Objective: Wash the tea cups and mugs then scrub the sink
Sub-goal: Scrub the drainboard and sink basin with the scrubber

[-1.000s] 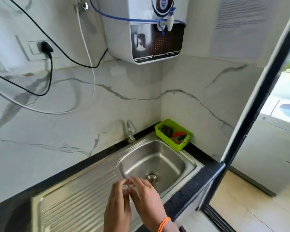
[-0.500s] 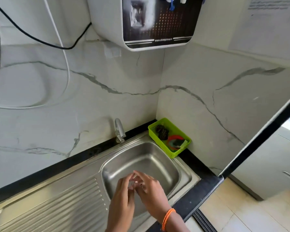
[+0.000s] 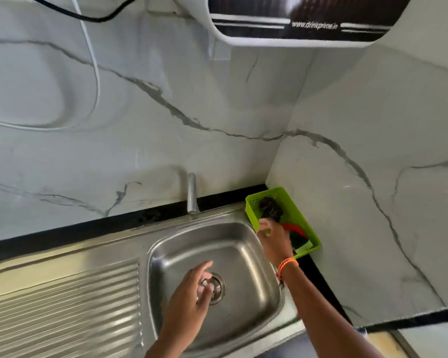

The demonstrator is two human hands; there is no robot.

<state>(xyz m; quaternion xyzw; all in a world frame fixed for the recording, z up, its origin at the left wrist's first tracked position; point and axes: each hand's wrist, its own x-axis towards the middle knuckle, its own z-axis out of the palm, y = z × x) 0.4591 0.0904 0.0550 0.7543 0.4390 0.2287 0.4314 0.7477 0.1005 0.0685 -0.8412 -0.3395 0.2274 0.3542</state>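
Steel sink (image 3: 243,254) basin holds nothing, drain open at centre. Green basket (image 3: 305,228) sits in the corner, touching sink's right rim. Left hand (image 3: 189,303) hovers over drain, fingers loose. Right hand (image 3: 272,236) reaches into basket beside dark scrubber (image 3: 269,208); can't tell grip.

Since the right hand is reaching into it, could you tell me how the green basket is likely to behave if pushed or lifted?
The green basket looks like thin perforated plastic holding only a dark scrubber, so it is probably light. It may slide on the smooth black counter when the right hand presses its rim. Low and wide, it seems unlikely to tip.
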